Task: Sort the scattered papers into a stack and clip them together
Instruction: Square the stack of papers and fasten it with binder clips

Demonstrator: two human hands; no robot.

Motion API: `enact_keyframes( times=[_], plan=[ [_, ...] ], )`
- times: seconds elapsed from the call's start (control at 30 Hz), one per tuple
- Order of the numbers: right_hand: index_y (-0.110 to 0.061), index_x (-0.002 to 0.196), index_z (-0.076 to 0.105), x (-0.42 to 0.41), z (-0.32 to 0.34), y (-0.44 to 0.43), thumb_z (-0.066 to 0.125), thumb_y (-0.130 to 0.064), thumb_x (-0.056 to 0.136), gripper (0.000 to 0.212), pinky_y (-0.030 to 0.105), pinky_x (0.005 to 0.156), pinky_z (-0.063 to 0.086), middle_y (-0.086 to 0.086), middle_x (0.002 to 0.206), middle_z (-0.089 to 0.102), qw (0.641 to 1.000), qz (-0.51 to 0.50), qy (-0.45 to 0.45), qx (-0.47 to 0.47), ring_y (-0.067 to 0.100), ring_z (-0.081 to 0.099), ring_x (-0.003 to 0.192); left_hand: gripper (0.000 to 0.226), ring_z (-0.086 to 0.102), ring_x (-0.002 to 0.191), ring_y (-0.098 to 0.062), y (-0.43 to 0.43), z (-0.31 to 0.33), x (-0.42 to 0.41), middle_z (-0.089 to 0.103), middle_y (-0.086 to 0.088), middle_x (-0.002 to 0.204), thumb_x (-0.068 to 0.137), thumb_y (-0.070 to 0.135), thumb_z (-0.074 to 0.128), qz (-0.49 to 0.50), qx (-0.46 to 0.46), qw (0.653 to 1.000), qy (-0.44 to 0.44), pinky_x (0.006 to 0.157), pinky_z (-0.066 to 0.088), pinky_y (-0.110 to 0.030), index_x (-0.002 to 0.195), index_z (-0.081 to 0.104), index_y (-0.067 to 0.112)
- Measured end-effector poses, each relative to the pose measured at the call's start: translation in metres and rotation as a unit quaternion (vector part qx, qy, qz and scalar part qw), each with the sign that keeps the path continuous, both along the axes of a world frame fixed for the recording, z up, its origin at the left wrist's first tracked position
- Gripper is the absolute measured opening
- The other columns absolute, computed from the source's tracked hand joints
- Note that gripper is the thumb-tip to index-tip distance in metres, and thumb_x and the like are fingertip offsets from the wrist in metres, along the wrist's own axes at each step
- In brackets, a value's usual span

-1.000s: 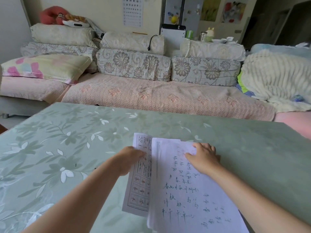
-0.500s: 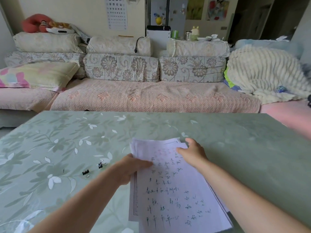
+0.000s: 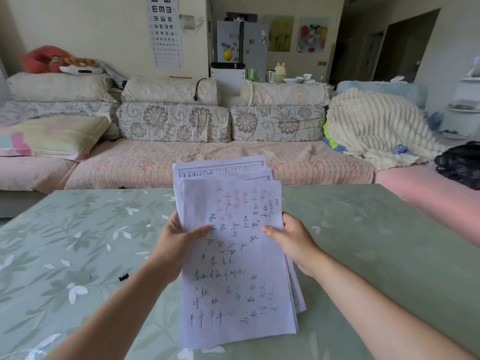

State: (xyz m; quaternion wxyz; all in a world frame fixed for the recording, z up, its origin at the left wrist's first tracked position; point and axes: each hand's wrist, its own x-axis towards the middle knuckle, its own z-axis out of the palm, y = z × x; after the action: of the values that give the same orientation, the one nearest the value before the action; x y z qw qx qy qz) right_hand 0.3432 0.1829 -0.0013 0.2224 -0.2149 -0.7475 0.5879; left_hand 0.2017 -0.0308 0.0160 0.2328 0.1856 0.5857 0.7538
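A stack of white papers (image 3: 233,255) with handwriting on the top sheet stands raised off the green table (image 3: 363,242), tilted toward me. Printed sheets stick out unevenly at its top edge. My left hand (image 3: 179,237) grips the stack's left edge, thumb on the front. My right hand (image 3: 293,237) grips the right edge the same way. One small black binder clip (image 3: 124,277) lies on the table to the left of my left forearm.
The table carries a green cloth with white leaf print. Behind it runs a long sofa (image 3: 207,162) with floral cushions, a cream blanket (image 3: 376,126) at the right and a black bag (image 3: 459,162) at the far right.
The papers lay flat on the table under both hands. Now both hands grip the gathered stack by its sides and have lifted it upright off the table.
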Motion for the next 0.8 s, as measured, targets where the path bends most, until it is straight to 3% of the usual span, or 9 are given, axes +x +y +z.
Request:
enact_keyframes(
  times=[0.27,0.33,0.47,0.6,0.8],
  plan=[
    [-0.024,0.124,0.053,0.015,0.036,-0.028,0.058,-0.007,0.098,0.031,0.014,0.088,0.049,-0.014,0.117,0.069,0.989,-0.046,0.122,0.067,-0.003,0.065,0.107,0.032,0.069,0.092,-0.036,-0.007,0.044,0.025,0.072,-0.016,0.1,0.083,0.002,0.071,0.052,0.02,0.995,0.084,0.084,0.056,-0.054,0.111,0.062,0.015],
    [-0.027,0.123,0.05,0.02,0.031,-0.033,0.061,-0.013,0.097,0.032,0.017,0.092,0.048,-0.015,0.118,0.067,0.992,-0.031,0.105,0.065,-0.003,0.063,0.111,0.032,0.069,0.095,-0.033,-0.01,0.042,0.029,0.073,-0.011,0.1,0.083,0.006,0.072,0.058,0.008,0.993,0.105,0.087,0.055,-0.053,0.11,0.063,0.02],
    [-0.032,0.122,0.051,0.024,0.025,-0.035,0.067,-0.028,0.078,0.047,0.034,0.096,0.05,-0.014,0.114,0.07,0.995,-0.033,0.085,0.046,0.004,0.065,0.107,0.04,0.071,0.092,-0.017,-0.014,0.035,0.037,0.072,0.003,0.1,0.08,0.008,0.075,0.088,-0.016,0.984,0.157,0.08,0.058,-0.038,0.11,0.057,0.028],
    [-0.031,0.119,0.055,0.022,0.028,-0.039,0.065,-0.023,0.073,0.048,0.037,0.092,0.053,-0.01,0.109,0.072,0.994,-0.044,0.101,0.021,0.007,0.068,0.1,0.043,0.069,0.095,-0.011,-0.011,0.033,0.041,0.07,0.007,0.104,0.08,0.013,0.077,0.114,-0.031,0.973,0.197,0.083,0.056,-0.037,0.112,0.056,0.031],
    [-0.03,0.114,0.058,0.022,0.037,-0.04,0.061,-0.016,0.073,0.043,0.037,0.088,0.054,-0.007,0.107,0.073,0.985,-0.063,0.158,0.028,0.012,0.069,0.1,0.04,0.067,0.089,-0.006,-0.007,0.031,0.054,0.068,0.018,0.094,0.079,0.022,0.08,0.175,0.003,0.95,0.259,0.074,0.054,-0.029,0.107,0.054,0.033]
  ],
)
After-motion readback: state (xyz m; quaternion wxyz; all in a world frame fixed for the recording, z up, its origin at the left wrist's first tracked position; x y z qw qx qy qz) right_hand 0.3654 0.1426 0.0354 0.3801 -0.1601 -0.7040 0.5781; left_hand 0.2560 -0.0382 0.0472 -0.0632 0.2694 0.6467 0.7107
